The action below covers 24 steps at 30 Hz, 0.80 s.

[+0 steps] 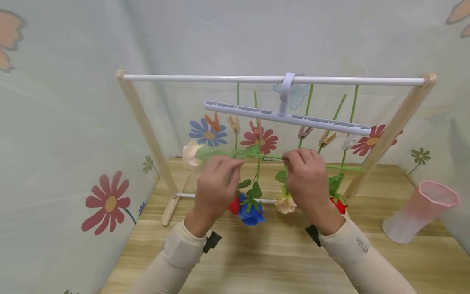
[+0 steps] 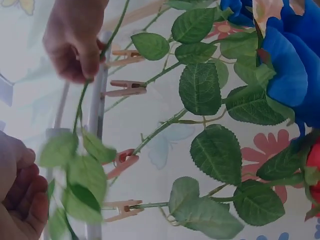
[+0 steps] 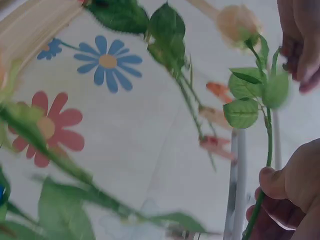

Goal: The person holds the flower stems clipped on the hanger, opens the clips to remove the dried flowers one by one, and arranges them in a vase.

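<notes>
A pale peach artificial rose lies sideways before the hanger, its bloom to the left and its long green stem running right. My right hand pinches that stem between thumb and fingers, plainly seen in the right wrist view. My left hand is beside the rose's leaves, fingers loosely bent, fingertips right at a leaf edge. Above, a lilac clip hanger hangs from a white rod. An orange clip at its left end has no stem in it; the other clips grip stems of upside-down roses.
The white rod spans a wooden stand. A blue rose, a red rose and a peach-yellow rose hang low over the wooden table. Right of the stand is a pink-white vase.
</notes>
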Motion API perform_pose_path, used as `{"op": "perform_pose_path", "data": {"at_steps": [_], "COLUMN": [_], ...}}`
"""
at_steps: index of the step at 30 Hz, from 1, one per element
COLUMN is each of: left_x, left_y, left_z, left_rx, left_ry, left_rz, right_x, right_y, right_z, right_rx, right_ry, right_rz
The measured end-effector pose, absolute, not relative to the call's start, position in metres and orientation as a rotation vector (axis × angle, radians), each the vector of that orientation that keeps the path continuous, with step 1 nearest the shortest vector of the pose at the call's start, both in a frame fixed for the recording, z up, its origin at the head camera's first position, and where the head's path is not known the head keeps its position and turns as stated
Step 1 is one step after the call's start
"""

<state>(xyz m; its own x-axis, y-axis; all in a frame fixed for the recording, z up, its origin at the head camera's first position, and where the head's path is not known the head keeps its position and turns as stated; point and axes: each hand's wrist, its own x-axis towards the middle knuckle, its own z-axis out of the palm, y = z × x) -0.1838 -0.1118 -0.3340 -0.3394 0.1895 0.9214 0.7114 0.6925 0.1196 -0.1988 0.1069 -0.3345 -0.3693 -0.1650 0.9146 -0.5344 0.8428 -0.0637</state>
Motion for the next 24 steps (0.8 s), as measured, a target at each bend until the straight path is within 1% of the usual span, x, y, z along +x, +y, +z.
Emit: {"op": "perform_pose_path", "data": {"at_steps": [4, 11, 15, 21, 24], "left_x": [-0.196, -0.238, -0.258, -0.274, -0.278], "left_y": [-0.117, -0.126, -0.127, -0.124, -0.122], "left_z": [-0.337, -0.352, -0.358, -0.362, -0.36], "left_rx": [-0.594, -0.323, -0.208, -0.165, -0.152], "left_ry": [-1.879, -2.197, -2.366, -2.427, -2.388], "left_rz": [-0.794, -1.069, -1.268, -1.43, -1.45], "right_x": [-0.197, -0.187, -0.184, -0.178, -0.183], "right_y": [0.131, 0.184, 0.213, 0.25, 0.265], "right_z": [-0.331, -0.322, -0.323, -0.325, -0.327], "right_rx": [0.369, 0.122, 0.0, -0.279, -0.379], "right_ry": [-1.909, -1.844, -1.816, -1.787, -1.712], "right_rz": [0.553, 0.757, 0.782, 0.755, 0.768]}}
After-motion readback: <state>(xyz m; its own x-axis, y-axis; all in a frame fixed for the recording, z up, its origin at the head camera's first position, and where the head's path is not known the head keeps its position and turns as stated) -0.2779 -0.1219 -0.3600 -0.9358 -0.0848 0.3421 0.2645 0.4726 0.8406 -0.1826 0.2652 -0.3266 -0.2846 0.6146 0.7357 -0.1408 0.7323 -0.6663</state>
